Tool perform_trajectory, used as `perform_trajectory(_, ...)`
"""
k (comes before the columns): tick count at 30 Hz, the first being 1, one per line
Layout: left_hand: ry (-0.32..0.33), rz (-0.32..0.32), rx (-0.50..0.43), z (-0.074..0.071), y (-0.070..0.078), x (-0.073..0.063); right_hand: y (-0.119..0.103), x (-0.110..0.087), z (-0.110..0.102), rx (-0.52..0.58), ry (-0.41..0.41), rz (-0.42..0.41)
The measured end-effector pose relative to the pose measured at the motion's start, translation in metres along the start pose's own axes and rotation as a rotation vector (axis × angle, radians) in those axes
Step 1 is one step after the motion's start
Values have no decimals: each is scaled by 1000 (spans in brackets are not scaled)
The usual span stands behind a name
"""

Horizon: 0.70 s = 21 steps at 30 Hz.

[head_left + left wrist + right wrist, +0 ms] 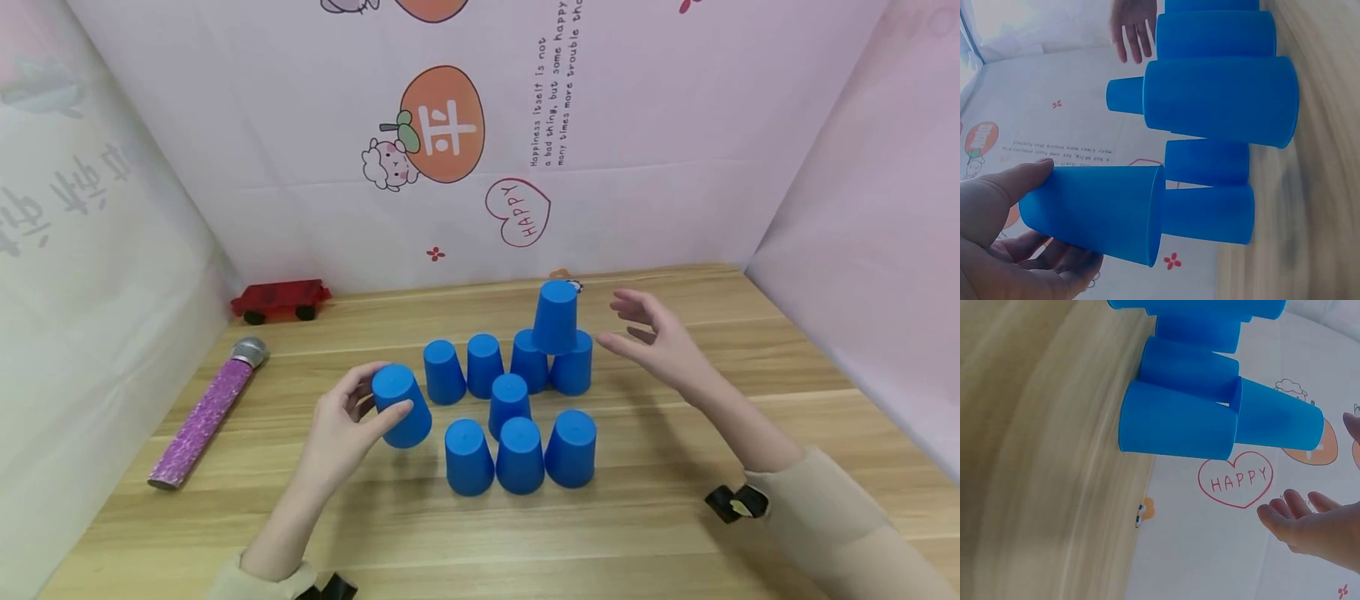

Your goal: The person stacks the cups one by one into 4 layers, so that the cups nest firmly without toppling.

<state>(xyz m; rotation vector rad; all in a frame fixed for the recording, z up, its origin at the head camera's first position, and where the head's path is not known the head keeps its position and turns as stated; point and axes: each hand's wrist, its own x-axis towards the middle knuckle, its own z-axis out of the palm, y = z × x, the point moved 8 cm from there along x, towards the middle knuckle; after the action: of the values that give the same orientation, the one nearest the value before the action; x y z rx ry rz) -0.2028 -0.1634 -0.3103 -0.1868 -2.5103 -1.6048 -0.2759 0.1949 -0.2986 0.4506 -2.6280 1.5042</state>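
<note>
My left hand (341,429) grips an upside-down blue cup (402,408) between thumb and fingers, above the table at the left of the other cups. In the left wrist view this held cup (1094,212) overlaps a cup behind it. My right hand (663,342) hangs in the air with fingers spread, apart from a blue cup (557,317) that rests upside down across two back-row cups. Two more cups, one of them this cup (445,372), stand left of that pair. A single cup (510,406) stands in the middle, behind a front row of three (521,456).
A purple glitter microphone (206,421) with a silver head lies on the left of the wooden table (480,550). In the back left corner stands a red toy car (279,301). Printed white cloth (637,125) walls the table at the back and both sides.
</note>
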Motion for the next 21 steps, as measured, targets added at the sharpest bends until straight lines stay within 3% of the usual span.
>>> perform_trajectory(10,23,31,18,-5,11,24,1,-31,11,-44,-137,-22)
perform_trajectory(21,37,59,6,-1,21,48,3,-65,45,-37,-247,-69)
